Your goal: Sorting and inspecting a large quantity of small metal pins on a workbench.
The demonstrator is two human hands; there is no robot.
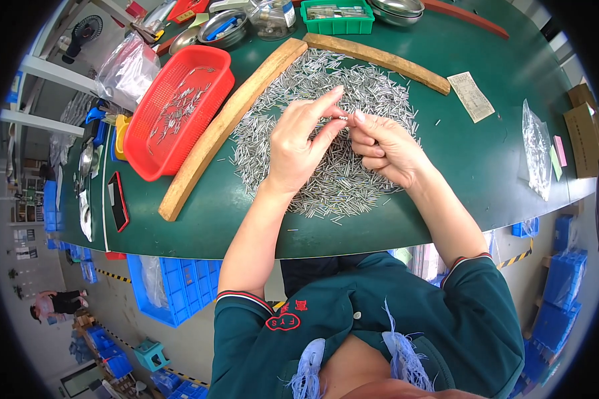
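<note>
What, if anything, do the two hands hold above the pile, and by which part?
A small metal pin, pinched at its ends between the fingertips of the left hand and the right hand, above the pile of pins.

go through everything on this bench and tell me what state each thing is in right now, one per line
left hand: raised over the pile, fingertips pinching a small metal pin
right hand: fingers curled, touching the same pin
pile of metal pins: loose, spread on the green table
red basket: holds a few pins
two wooden bars: flat, fencing the pile
green tray: filled
</note>
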